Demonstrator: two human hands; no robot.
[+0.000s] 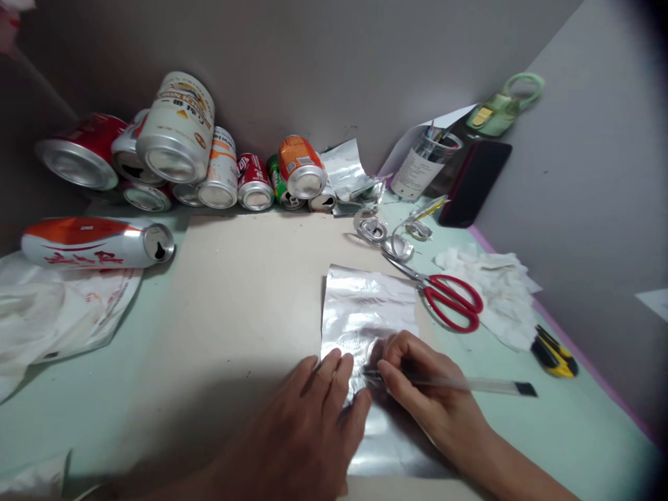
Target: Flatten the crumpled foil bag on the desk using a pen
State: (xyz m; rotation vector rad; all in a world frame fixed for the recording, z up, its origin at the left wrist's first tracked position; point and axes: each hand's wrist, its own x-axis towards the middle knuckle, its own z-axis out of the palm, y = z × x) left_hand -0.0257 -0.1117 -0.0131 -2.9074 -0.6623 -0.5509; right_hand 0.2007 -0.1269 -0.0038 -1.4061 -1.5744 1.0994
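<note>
A flat sheet of silvery aluminium (365, 306), slightly rippled, lies on a pale board (234, 306). My left hand (313, 417) rests on the sheet's left side with its fingers stretched out and lying flat. Pinched in my right hand (428, 390) is a pen (485, 386) with a clear barrel and a dark end cap. Its tip meets the sheet close to my left fingertips. My right hand's fingers partly hide the far part of the pen. Beyond the sheet's right corner lie red-handled scissors (454, 299).
Several drink cans (180, 132) are stacked along the back wall, and another can (99, 242) lies at left over a plastic bag (67, 306). Cut can ends (373, 229), a pen cup (417, 170), a phone (474, 184), crumpled tissue (495, 285) and a yellow-black cutter (554, 353) are at right.
</note>
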